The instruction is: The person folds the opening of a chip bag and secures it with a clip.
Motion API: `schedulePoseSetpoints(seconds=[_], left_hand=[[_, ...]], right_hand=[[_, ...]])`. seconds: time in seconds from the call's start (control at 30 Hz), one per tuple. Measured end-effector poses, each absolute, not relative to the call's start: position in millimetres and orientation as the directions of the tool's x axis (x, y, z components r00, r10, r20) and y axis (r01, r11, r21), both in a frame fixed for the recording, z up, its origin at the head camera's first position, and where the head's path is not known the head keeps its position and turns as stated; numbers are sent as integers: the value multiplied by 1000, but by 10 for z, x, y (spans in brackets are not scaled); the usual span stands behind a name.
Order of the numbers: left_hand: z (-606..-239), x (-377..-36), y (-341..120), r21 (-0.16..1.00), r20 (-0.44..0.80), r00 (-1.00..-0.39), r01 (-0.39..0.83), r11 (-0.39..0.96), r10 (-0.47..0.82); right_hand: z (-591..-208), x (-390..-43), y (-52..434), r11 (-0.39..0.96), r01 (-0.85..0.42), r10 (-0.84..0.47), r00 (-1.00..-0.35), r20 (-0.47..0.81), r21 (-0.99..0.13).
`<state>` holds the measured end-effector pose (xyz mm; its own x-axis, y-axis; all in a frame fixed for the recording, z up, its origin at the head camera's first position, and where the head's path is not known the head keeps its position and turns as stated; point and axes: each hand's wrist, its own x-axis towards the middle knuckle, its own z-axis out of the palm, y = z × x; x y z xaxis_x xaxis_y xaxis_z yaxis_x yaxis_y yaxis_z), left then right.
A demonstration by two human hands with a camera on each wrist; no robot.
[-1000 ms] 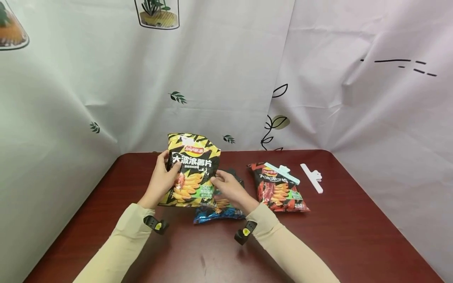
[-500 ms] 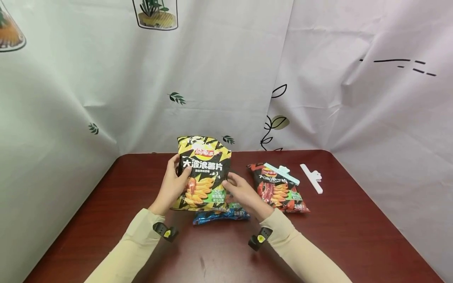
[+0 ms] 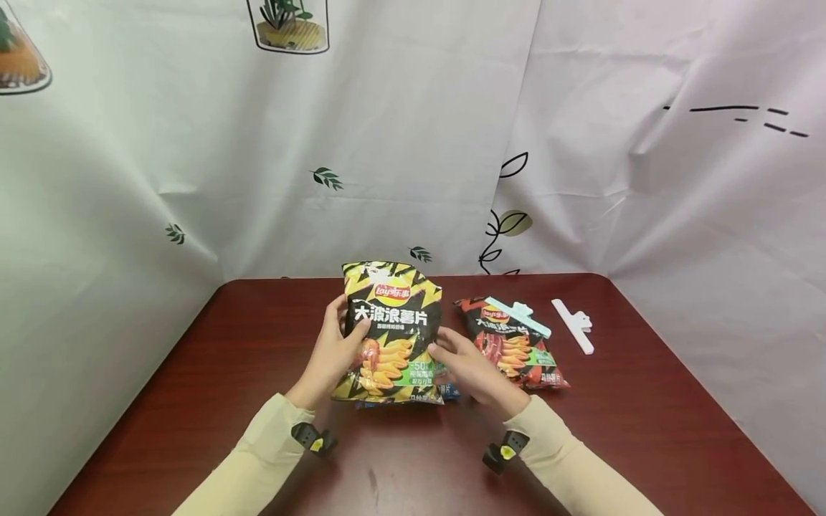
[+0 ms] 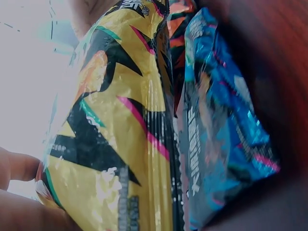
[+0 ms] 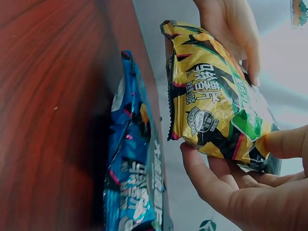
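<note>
Over the table (image 3: 645,408), the yellow chip bag (image 3: 395,335) is raised left of the red bag (image 3: 506,345), hiding most of the blue bag (image 4: 219,125) in the head view, left hand (image 3: 329,358) and right hand (image 3: 475,367) grasping opposite sides, presumably to steady its soft body.

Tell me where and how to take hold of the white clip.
I'd pinch the white clip by its short handle, coming from the right and slightly above: the handle juts from the right side of the long bar, away from the red chip bag, and the clip seems to lie flat on the table.
</note>
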<state>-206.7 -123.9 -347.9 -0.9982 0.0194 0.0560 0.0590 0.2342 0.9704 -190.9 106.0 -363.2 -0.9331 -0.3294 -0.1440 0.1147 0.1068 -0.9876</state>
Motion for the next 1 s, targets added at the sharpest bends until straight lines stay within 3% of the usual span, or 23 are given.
schedulePoseSetpoints(seconds=[1.0], left_hand=[[-3794,-1869,-935,967,7,-997,27,255,81]], right_hand=[[-3889,-1708,1559,154,106,-357,-921,-156,-982]])
